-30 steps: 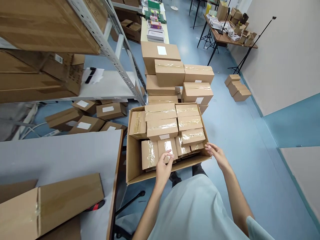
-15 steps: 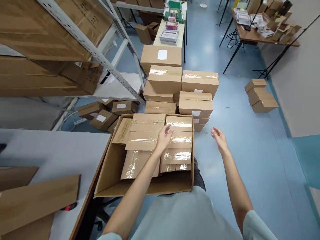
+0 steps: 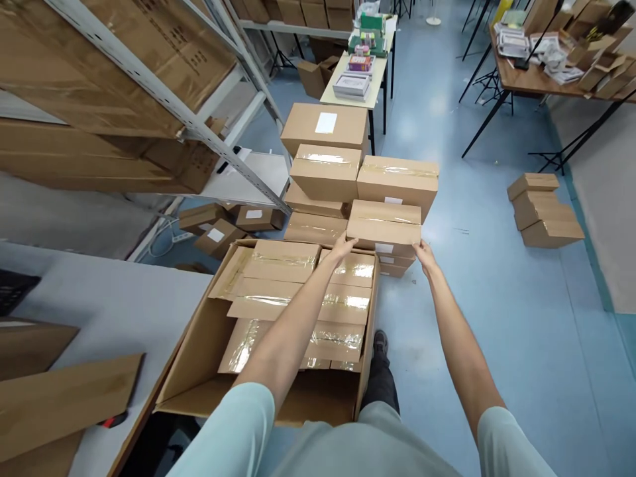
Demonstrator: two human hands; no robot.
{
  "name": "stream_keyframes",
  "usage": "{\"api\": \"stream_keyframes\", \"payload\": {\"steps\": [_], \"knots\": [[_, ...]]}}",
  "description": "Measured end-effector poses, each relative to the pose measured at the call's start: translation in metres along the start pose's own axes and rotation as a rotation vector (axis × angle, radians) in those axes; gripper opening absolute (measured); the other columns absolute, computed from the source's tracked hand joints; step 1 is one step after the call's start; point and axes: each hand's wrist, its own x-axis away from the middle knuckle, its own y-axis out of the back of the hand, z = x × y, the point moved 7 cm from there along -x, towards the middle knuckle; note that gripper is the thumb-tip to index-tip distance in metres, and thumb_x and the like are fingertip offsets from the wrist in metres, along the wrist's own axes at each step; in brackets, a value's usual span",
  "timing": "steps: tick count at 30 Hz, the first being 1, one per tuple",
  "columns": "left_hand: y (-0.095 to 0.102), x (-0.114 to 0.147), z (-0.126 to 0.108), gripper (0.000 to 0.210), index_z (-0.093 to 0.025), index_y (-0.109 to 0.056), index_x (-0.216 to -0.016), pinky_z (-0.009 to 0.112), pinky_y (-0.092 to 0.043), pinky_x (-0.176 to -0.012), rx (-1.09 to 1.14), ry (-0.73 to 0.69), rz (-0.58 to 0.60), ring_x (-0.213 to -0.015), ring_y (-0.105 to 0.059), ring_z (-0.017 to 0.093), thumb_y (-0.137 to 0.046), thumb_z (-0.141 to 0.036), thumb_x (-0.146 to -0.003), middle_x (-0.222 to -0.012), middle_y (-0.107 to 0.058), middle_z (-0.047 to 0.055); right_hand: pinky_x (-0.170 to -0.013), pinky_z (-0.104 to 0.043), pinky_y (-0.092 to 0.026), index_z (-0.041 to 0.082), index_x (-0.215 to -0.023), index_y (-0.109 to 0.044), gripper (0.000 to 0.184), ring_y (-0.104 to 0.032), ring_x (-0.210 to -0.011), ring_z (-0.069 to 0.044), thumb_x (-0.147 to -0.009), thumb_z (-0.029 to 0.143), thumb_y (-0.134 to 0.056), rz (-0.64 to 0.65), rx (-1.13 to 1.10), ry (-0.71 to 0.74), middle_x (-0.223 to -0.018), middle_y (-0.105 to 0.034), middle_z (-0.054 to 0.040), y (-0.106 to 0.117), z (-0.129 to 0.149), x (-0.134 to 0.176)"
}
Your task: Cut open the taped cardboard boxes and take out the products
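Observation:
A taped cardboard box (image 3: pixel 383 228) with a white label on its front tops a short stack just past the large open carton. At its left front edge is my left hand (image 3: pixel 342 250), fingers against the cardboard. My right hand (image 3: pixel 426 257) takes the lower right corner, so the box sits between both hands; some fingertips are hidden. Below my left forearm, the large open carton (image 3: pixel 191 361) holds several smaller taped boxes (image 3: pixel 278 262), with a gap along its near side.
More boxes (image 3: pixel 397 182) are stacked behind. On the left stand a metal shelf rack (image 3: pixel 163 93) and a white table (image 3: pixel 114 298) with cardboard pieces. Small boxes (image 3: pixel 546 212) sit on the floor at right, near a brown table (image 3: pixel 536 79) with cluttered items.
Both hands have moved forward to the sides of the labelled box; before, my left hand hovered over the open carton and my right hand over the floor. The camera view has shifted.

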Motion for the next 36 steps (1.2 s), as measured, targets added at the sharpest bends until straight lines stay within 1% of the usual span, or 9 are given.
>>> {"api": "stream_keyframes", "payload": {"steps": [2,5,10,14,17,21,26,31,36], "knots": [[-0.003,0.004,-0.001,0.070,-0.011,-0.065,-0.148,0.053,-0.048,-0.127,0.010,0.004,-0.015,-0.146,-0.066,0.038,-0.089,-0.034,-0.087,-0.146,-0.074,0.027,-0.122,-0.051,-0.054,0.013,-0.135,-0.075,0.073,-0.073,-0.132,-0.030,-0.087,0.068,-0.072,0.015,0.001,0.028,-0.132,-0.084,-0.0188,-0.005,0.003,0.004],[0.001,0.017,-0.007,0.076,-0.011,-0.060,-0.155,0.054,-0.047,-0.128,0.015,-0.013,-0.054,-0.151,-0.062,0.040,-0.088,-0.030,-0.086,-0.153,-0.070,0.028,-0.124,-0.051,-0.051,0.017,-0.138,-0.075,0.073,-0.070,-0.139,-0.031,-0.088,0.070,-0.067,0.013,-0.007,0.077,-0.139,-0.082,-0.0160,-0.003,0.008,0.020],[0.010,0.047,-0.028,0.075,-0.018,-0.054,-0.164,0.051,-0.042,-0.134,0.034,-0.107,-0.068,-0.157,-0.058,0.035,-0.074,-0.019,-0.092,-0.169,-0.060,0.020,-0.128,-0.052,-0.048,0.021,-0.144,-0.074,0.078,-0.065,-0.147,-0.030,-0.090,0.077,-0.059,0.001,-0.037,0.142,-0.149,-0.077,-0.0147,0.003,0.019,0.055],[0.013,0.077,-0.051,0.077,-0.020,-0.050,-0.169,0.051,-0.041,-0.136,0.046,-0.210,-0.038,-0.160,-0.056,0.034,-0.070,-0.017,-0.094,-0.171,-0.059,0.018,-0.134,-0.051,-0.040,0.022,-0.155,-0.068,0.085,-0.060,-0.154,-0.029,-0.092,0.079,-0.059,-0.007,-0.083,0.228,-0.158,-0.072,-0.0141,0.010,0.046,0.086],[0.029,0.108,-0.062,0.077,-0.021,-0.051,-0.169,0.053,-0.044,-0.135,0.055,-0.265,-0.072,-0.161,-0.055,0.036,-0.071,-0.021,-0.095,-0.171,-0.058,0.018,-0.139,-0.048,-0.035,0.023,-0.167,-0.057,0.090,-0.054,-0.161,-0.028,-0.096,0.078,-0.060,-0.008,-0.075,0.298,-0.172,-0.060,-0.0126,0.017,0.074,0.122],[0.067,0.174,-0.068,0.074,-0.025,-0.050,-0.170,0.054,-0.047,-0.133,0.067,-0.398,-0.128,-0.158,-0.058,0.035,-0.069,-0.029,-0.098,-0.167,-0.063,0.015,-0.141,-0.047,-0.033,0.025,-0.176,-0.047,0.089,-0.046,-0.168,-0.028,-0.103,0.073,-0.060,-0.001,-0.073,0.350,-0.180,-0.050,-0.0098,0.019,0.102,0.189],[0.132,0.274,-0.039,0.068,-0.027,-0.055,-0.165,0.053,-0.049,-0.134,0.069,-0.432,-0.327,-0.162,-0.053,0.035,-0.070,-0.039,-0.100,-0.170,-0.059,0.013,-0.145,-0.051,-0.025,0.027,-0.176,-0.048,0.086,-0.038,-0.173,-0.029,-0.104,0.070,-0.065,0.081,-0.104,0.305,-0.178,-0.053,-0.0071,-0.004,0.109,0.268],[0.199,0.361,0.010,0.068,-0.028,-0.060,-0.160,0.052,-0.049,-0.133,0.130,-0.423,-0.526,-0.160,-0.055,0.036,-0.074,-0.043,-0.095,-0.167,-0.058,0.013,-0.144,-0.053,-0.028,0.028,-0.171,-0.056,0.085,-0.040,-0.171,-0.030,-0.099,0.070,-0.072,0.245,-0.062,0.247,-0.178,-0.053,-0.0069,-0.055,0.099,0.340],[0.278,0.456,0.077,0.068,-0.029,-0.059,-0.161,0.052,-0.045,-0.135,0.233,-0.402,-0.686,-0.161,-0.054,0.034,-0.074,-0.048,-0.097,-0.167,-0.055,0.013,-0.142,-0.056,-0.030,0.024,-0.169,-0.060,0.083,-0.046,-0.168,-0.034,-0.100,0.068,-0.075,0.359,0.013,0.251,-0.174,-0.058,-0.0110,-0.124,0.080,0.437]]}}
